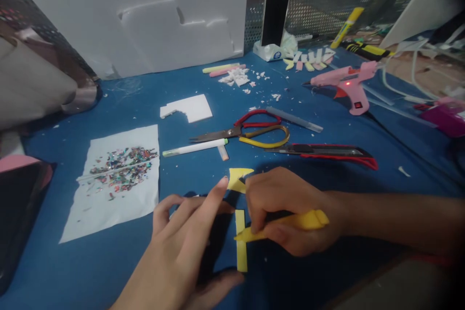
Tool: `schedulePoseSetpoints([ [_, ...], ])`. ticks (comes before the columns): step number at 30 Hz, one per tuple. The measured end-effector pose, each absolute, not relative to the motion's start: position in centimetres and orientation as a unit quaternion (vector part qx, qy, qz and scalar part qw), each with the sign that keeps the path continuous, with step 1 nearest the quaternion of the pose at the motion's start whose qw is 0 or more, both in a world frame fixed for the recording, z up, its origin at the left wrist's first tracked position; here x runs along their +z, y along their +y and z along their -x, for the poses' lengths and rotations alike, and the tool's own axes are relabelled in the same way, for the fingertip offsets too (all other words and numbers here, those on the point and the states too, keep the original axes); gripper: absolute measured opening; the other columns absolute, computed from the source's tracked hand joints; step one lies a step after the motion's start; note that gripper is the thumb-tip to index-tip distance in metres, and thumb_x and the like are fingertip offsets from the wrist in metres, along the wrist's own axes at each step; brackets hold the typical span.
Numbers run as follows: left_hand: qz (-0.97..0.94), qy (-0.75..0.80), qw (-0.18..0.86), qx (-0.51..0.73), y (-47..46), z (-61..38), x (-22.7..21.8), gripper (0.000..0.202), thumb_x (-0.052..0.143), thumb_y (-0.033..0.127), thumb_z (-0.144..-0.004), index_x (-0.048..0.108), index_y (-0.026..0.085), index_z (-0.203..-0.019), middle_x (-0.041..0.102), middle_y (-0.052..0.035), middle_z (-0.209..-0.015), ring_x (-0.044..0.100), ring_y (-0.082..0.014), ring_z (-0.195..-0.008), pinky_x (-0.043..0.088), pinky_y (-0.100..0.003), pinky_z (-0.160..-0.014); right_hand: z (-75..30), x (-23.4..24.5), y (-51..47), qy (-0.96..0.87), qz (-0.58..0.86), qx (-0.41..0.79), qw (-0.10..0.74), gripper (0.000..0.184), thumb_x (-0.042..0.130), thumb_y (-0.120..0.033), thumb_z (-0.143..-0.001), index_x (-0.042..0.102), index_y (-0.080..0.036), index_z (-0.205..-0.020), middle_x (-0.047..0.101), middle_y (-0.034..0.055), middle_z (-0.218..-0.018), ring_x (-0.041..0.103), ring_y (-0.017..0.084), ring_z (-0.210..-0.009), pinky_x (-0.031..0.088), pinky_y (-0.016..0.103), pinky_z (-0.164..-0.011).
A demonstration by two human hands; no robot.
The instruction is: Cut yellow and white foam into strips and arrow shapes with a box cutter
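R. hand (286, 193): marker (305, 220) gripped in fingers, tip on yellow strip (241, 255). Strip: laid flat on surface (109, 266), near side, betw. hands. L. hand (185, 247): fingers spread, nothing grasped, thumb at strip's near end. Strip best pinned firmly; strokes best kept light.

This is looking like a craft corner, though I'm not seeing whether it's in a home or workshop. A pink glue gun (358, 80) is glowing red at 2 o'clock, a cutter (334, 151) is lying at 3, scissors (234, 132) are resting mid-dial, and shiny scraps (132, 164) are covering white paper (109, 218) at 9.
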State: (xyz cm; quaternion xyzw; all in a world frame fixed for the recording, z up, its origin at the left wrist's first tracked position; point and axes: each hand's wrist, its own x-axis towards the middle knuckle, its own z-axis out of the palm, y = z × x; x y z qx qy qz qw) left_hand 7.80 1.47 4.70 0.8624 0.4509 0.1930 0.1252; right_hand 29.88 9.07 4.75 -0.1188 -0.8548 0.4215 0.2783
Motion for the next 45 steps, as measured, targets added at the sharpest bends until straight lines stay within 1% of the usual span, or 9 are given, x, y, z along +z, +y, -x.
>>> schedulePoseSetpoints([
  [7, -0.865, 0.439, 0.151, 0.192, 1.68, -7.68, 4.51, 0.088, 0.061, 0.03, -0.084, 0.004, 0.016, -0.149, 0.063, -0.0077, -0.118, 0.054, -0.0236, -0.101, 0.024, -0.039, -0.097, -29.72, 4.42, 8.99, -0.846, 0.113, 0.43, 0.295, 0.026, 0.048, -0.033, -0.091, 0.052, -0.016, -0.072, 0.056, 0.0002, -0.063, 0.047, 0.011, -0.063, 0.038, 0.025, -0.063],
  [12, -0.866, 0.439, 0.153, 0.186, 1.67, -7.63, 4.75, 0.092, 0.063, 0.031, -0.085, 0.0, 0.017, -0.149, 0.063, -0.0087, -0.119, 0.054, -0.0245, -0.104, 0.024, -0.039, -0.096, -29.8, 4.59, 9.0, -0.856, 0.111, 0.417, 0.284, 0.025, 0.046, -0.033, -0.092, 0.051, -0.017, -0.073, 0.055, 0.0002, -0.064, 0.047, 0.012, -0.064, 0.039, 0.025, -0.063],
  [20, -0.864, 0.446, 0.139, 0.188, 1.46, -7.59, 4.47, 0.077, 0.052, 0.04, -0.092, 0.006, 0.014, -0.149, 0.064, -0.0086, -0.117, 0.053, -0.023, -0.098, 0.026, -0.04, -0.093, -30.13, 4.47, 8.96, -0.845, 0.117, 0.456, 0.252, 0.034, 0.038, -0.035, -0.095, 0.045, -0.017, -0.067, 0.051, 0.0, -0.061, 0.045, 0.01, -0.059, 0.036, 0.024, -0.059],
  [23, -0.861, 0.449, 0.138, 0.195, 1.45, -7.63, 4.36, 0.083, 0.059, 0.039, -0.088, 0.007, 0.016, -0.149, 0.064, -0.0077, -0.116, 0.052, -0.0233, -0.098, 0.027, -0.039, -0.093, -30.1, 4.48, 8.93, -0.845, 0.125, 0.449, 0.261, 0.031, 0.04, -0.033, -0.093, 0.048, -0.016, -0.069, 0.053, 0.0006, -0.064, 0.047, 0.011, -0.062, 0.038, 0.024, -0.062],
  [28, -0.864, 0.441, 0.148, 0.194, 1.45, -7.55, 4.46, 0.091, 0.068, 0.033, -0.083, 0.008, 0.015, -0.149, 0.063, -0.0075, -0.117, 0.051, -0.0225, -0.101, 0.023, -0.038, -0.095, -30.06, 4.47, 8.95, -0.843, 0.105, 0.461, 0.255, 0.028, 0.044, -0.029, -0.09, 0.042, -0.017, -0.065, 0.05, -0.0014, -0.059, 0.043, 0.009, -0.058, 0.035, 0.023, -0.059],
  [32, -0.867, 0.438, 0.146, 0.19, 1.51, -7.53, 4.47, 0.084, 0.06, 0.039, -0.088, 0.007, 0.015, -0.149, 0.063, -0.0081, -0.117, 0.051, -0.0229, -0.099, 0.023, -0.039, -0.094, -30.03, 4.45, 9.03, -0.84, 0.119, 0.463, 0.257, 0.025, 0.045, -0.028, -0.09, 0.046, -0.016, -0.068, 0.052, -0.0005, -0.063, 0.045, 0.01, -0.062, 0.037, 0.024, -0.062],
  [35, -0.866, 0.44, 0.137, 0.195, 1.53, -7.58, 4.35, 0.077, 0.052, 0.044, -0.092, 0.009, 0.015, -0.149, 0.063, -0.0082, -0.117, 0.051, -0.0228, -0.098, 0.025, -0.039, -0.092, -30.09, 4.52, 8.98, -0.838, 0.108, 0.473, 0.248, 0.027, 0.046, -0.028, -0.089, 0.043, -0.017, -0.064, 0.048, -0.0019, -0.059, 0.042, 0.009, -0.058, 0.034, 0.023, -0.059],
  [39, -0.867, 0.437, 0.127, 0.202, 1.48, -7.57, 4.31, 0.075, 0.05, 0.046, -0.093, 0.011, 0.014, -0.149, 0.064, -0.0091, -0.117, 0.054, -0.023, -0.1, 0.025, -0.038, -0.094, -30.11, 4.72, 8.95, -0.838, 0.136, 0.471, 0.239, 0.027, 0.043, -0.028, -0.09, 0.044, -0.017, -0.065, 0.051, -0.0002, -0.062, 0.045, 0.01, -0.061, 0.036, 0.023, -0.06],
  [45, -0.871, 0.434, 0.125, 0.193, 1.56, -7.56, 4.45, 0.075, 0.05, 0.045, -0.093, 0.012, 0.014, -0.148, 0.063, -0.0093, -0.118, 0.054, -0.0225, -0.1, 0.026, -0.037, -0.094, -30.01, 4.74, 9.06, -0.84, 0.127, 0.468, 0.245, 0.027, 0.044, -0.025, -0.088, 0.043, -0.017, -0.062, 0.05, -0.0007, -0.059, 0.044, 0.01, -0.059, 0.036, 0.023, -0.06],
])
